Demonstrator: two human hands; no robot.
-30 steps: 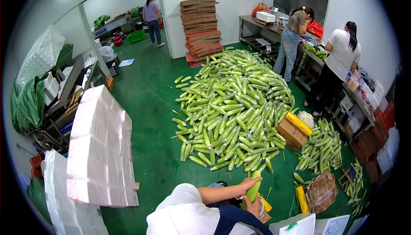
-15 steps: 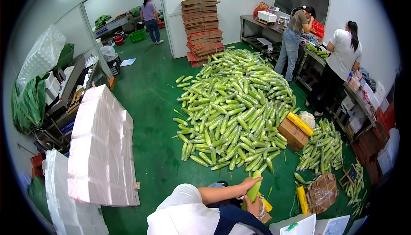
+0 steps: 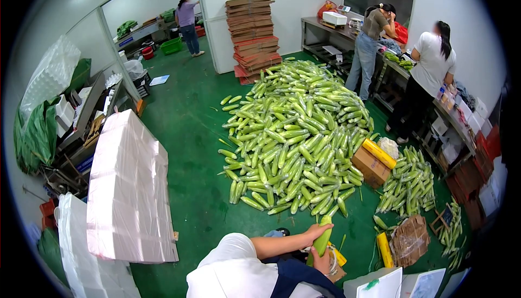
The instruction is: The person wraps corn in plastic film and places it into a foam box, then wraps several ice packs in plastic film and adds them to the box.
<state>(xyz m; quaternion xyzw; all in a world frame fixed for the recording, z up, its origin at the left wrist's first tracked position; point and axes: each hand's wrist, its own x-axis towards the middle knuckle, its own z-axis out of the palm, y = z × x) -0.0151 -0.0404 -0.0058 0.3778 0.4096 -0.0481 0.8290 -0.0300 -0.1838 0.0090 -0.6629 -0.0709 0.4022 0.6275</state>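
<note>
A long pale-green squash (image 3: 322, 240) is held upright and slightly tilted between my two hands, low in the view. My left hand (image 3: 312, 234) is closed around its upper part. Farther down, my right hand (image 3: 322, 263) is wrapped on its lower part. Just ahead on the green floor lies a big heap of similar squashes (image 3: 301, 141), many in clear plastic film. A yellow roll (image 3: 339, 257) and some white strands show beside my right hand, partly hidden by it.
To the right lie a cardboard box (image 3: 372, 168) with a yellow roll, a smaller squash pile (image 3: 407, 184) and crumpled cardboard (image 3: 410, 241). Wrapped white boxes (image 3: 130, 189) stand left. Flattened cartons (image 3: 252, 35) are stacked behind. Two people work at the right-hand bench; another stands farther back.
The view has shifted slightly. My hands keep the same hold on the squash. At the far left, the distant person has raised an arm; the person in white at the bench has turned a little.
</note>
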